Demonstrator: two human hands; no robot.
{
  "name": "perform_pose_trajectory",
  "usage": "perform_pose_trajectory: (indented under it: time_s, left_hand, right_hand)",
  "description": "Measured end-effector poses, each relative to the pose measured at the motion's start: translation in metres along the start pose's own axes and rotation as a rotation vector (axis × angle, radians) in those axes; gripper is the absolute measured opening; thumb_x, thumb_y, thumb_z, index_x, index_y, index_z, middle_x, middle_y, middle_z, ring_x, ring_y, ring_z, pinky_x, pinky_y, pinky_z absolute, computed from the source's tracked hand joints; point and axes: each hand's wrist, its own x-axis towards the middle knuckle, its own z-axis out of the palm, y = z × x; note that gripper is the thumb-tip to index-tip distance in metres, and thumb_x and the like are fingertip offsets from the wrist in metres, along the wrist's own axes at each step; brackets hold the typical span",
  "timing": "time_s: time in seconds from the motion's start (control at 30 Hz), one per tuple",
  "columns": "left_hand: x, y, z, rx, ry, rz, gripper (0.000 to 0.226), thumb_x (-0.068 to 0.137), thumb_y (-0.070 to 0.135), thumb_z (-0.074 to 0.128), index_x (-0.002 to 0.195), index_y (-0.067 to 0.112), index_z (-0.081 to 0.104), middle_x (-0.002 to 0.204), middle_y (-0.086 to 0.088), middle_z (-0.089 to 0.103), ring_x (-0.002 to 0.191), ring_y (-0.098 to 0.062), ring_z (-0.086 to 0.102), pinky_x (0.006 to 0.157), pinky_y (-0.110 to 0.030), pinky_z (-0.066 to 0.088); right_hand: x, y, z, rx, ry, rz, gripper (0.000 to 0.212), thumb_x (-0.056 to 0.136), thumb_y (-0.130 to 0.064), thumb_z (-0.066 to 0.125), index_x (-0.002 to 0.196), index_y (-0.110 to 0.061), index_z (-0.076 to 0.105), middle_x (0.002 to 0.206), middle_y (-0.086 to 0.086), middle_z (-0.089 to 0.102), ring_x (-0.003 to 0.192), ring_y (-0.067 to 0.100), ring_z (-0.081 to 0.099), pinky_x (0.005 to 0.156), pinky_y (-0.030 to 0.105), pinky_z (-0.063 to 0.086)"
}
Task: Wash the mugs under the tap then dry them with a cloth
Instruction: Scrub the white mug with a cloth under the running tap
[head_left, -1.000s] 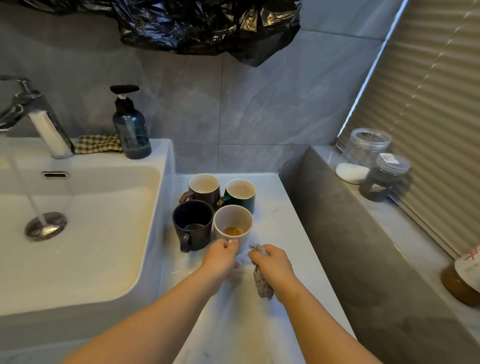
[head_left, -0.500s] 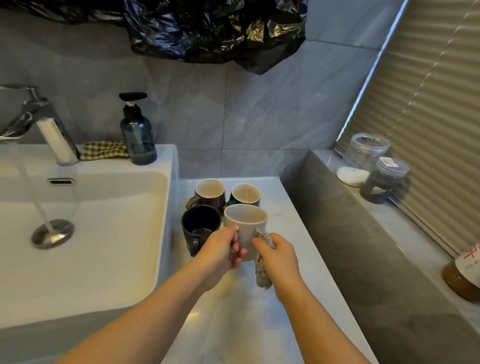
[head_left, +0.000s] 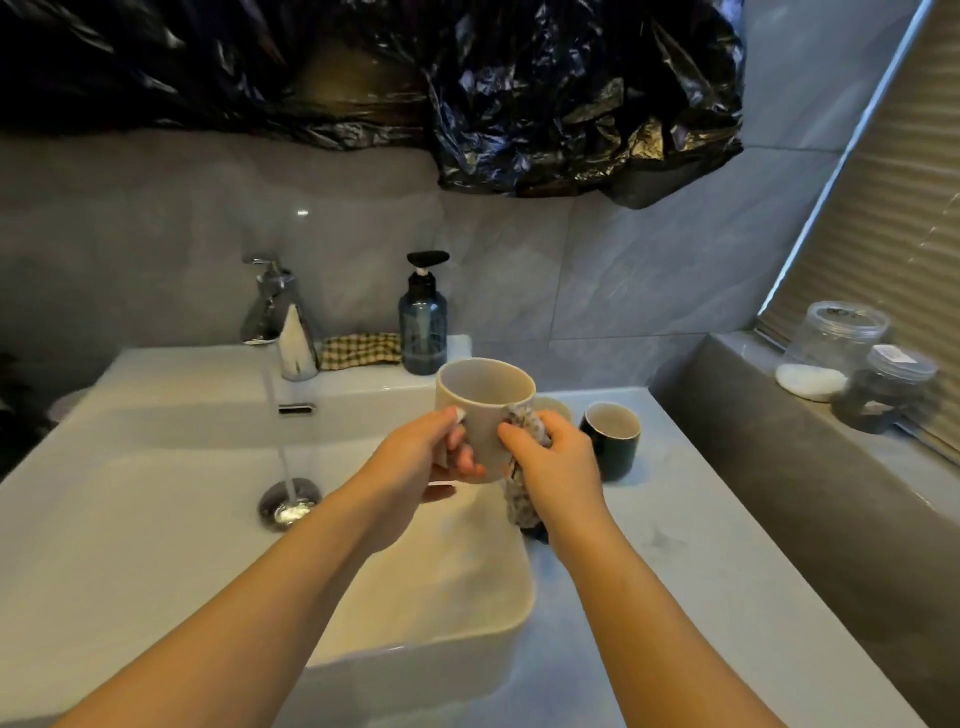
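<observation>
A beige mug (head_left: 485, 402) is held up over the right edge of the white sink (head_left: 130, 545). My left hand (head_left: 421, 457) grips it by the handle side. My right hand (head_left: 558, 462) holds a speckled grey cloth (head_left: 522, 506) against the mug's right wall, and the cloth hangs down below my palm. Water runs from the chrome tap (head_left: 278, 317) into the drain (head_left: 288, 501). On the counter (head_left: 701, 571) behind my right hand stands a dark green mug (head_left: 610, 436); the rim of another mug (head_left: 555, 406) peeks out beside it. The other mugs are hidden.
A blue soap pump bottle (head_left: 423, 327) and a checked cloth (head_left: 361, 351) sit on the sink's back ledge. Two lidded jars (head_left: 836, 332) (head_left: 896, 387) and a white soap bar (head_left: 810, 382) stand on the grey sill at right. Black plastic sheet (head_left: 519, 93) hangs overhead.
Both hands lifted the beige mug off the counter and carried it left over the sink's edge. The cloth stayed in my right hand. The view turned left toward the tap.
</observation>
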Motion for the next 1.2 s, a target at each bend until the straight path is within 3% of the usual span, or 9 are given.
perform_pose_trajectory:
  time_s: [0.2, 0.4, 0.53, 0.63, 0.8, 0.97, 1.03, 1.13, 1.2]
  left_hand:
    - [-0.012, -0.024, -0.081, -0.023, 0.125, -0.084, 0.041, 0.1, 0.031, 0.029, 0.062, 0.019, 0.037, 0.049, 0.005, 0.051, 0.063, -0.015, 0.052, 0.072, -0.032, 0.038]
    - [-0.014, -0.051, -0.139, 0.008, 0.283, -0.083, 0.04, 0.1, 0.023, 0.033, 0.06, 0.017, 0.033, 0.051, 0.0, 0.037, 0.056, -0.021, 0.043, 0.067, -0.032, 0.043]
    - [-0.006, -0.063, -0.163, 0.073, 0.358, -0.06, 0.039, 0.1, 0.018, 0.034, 0.061, 0.016, 0.031, 0.059, -0.004, 0.032, 0.062, -0.021, 0.038, 0.057, -0.028, 0.037]
    - [0.002, -0.07, -0.175, 0.099, 0.385, -0.068, 0.038, 0.099, 0.019, 0.035, 0.062, 0.015, 0.032, 0.06, -0.003, 0.036, 0.065, -0.023, 0.045, 0.061, -0.03, 0.036]
    - [0.012, -0.084, -0.186, 0.125, 0.422, -0.056, 0.039, 0.098, 0.019, 0.038, 0.06, 0.015, 0.035, 0.059, -0.003, 0.041, 0.07, -0.026, 0.051, 0.072, -0.035, 0.037]
    - [0.015, -0.098, -0.187, 0.081, 0.455, 0.02, 0.036, 0.099, 0.02, 0.042, 0.064, 0.014, 0.046, 0.063, -0.002, 0.048, 0.072, -0.025, 0.048, 0.077, -0.038, 0.04]
    - [0.014, -0.097, -0.188, 0.042, 0.459, 0.059, 0.035, 0.099, 0.02, 0.043, 0.065, 0.013, 0.048, 0.064, -0.004, 0.048, 0.073, -0.025, 0.048, 0.077, -0.038, 0.04]
    - [0.014, -0.1, -0.19, 0.097, 0.461, 0.111, 0.032, 0.094, 0.031, 0.047, 0.069, 0.011, 0.051, 0.072, -0.008, 0.054, 0.074, -0.023, 0.05, 0.072, -0.034, 0.039]
    - [0.012, -0.101, -0.188, 0.16, 0.478, 0.143, 0.033, 0.099, 0.021, 0.044, 0.069, 0.011, 0.051, 0.069, -0.006, 0.055, 0.069, -0.019, 0.05, 0.066, -0.028, 0.037]
  right_hand:
    - [-0.015, 0.0, 0.083, 0.0, -0.146, 0.044, 0.022, 0.088, -0.021, 0.058, 0.068, -0.015, 0.053, 0.066, 0.003, 0.054, 0.068, 0.017, 0.051, 0.065, 0.033, 0.043]
    - [-0.019, 0.011, 0.139, -0.046, -0.23, 0.13, 0.023, 0.086, -0.024, 0.059, 0.079, -0.003, 0.056, 0.068, 0.006, 0.056, 0.064, 0.017, 0.051, 0.062, 0.028, 0.042]
    - [-0.013, 0.016, 0.158, -0.052, -0.258, 0.186, 0.022, 0.09, -0.027, 0.056, 0.074, -0.012, 0.051, 0.058, 0.0, 0.053, 0.05, 0.011, 0.048, 0.044, 0.017, 0.042]
    - [-0.004, 0.018, 0.167, -0.041, -0.264, 0.23, 0.018, 0.091, -0.028, 0.054, 0.082, -0.013, 0.055, 0.063, 0.002, 0.056, 0.052, 0.013, 0.052, 0.048, 0.022, 0.046]
    - [0.012, 0.022, 0.177, 0.058, -0.235, 0.294, 0.022, 0.094, -0.039, 0.051, 0.099, -0.018, 0.053, 0.066, 0.0, 0.057, 0.053, 0.011, 0.054, 0.043, 0.019, 0.045]
    - [0.027, 0.028, 0.185, 0.259, -0.199, 0.374, 0.018, 0.094, -0.015, 0.045, 0.112, -0.015, 0.043, 0.082, 0.0, 0.051, 0.071, 0.01, 0.051, 0.058, 0.022, 0.044]
    - [0.03, 0.038, 0.186, 0.278, -0.167, 0.368, 0.02, 0.092, -0.01, 0.046, 0.111, -0.015, 0.042, 0.09, 0.0, 0.051, 0.08, 0.01, 0.051, 0.068, 0.025, 0.046]
    - [0.033, 0.052, 0.185, 0.271, -0.114, 0.325, 0.016, 0.091, -0.012, 0.054, 0.102, -0.018, 0.045, 0.092, -0.003, 0.052, 0.083, 0.008, 0.053, 0.072, 0.025, 0.048]
    - [0.033, 0.055, 0.185, 0.276, -0.1, 0.275, 0.018, 0.088, -0.012, 0.061, 0.097, -0.023, 0.05, 0.091, -0.007, 0.055, 0.084, 0.008, 0.056, 0.072, 0.024, 0.049]
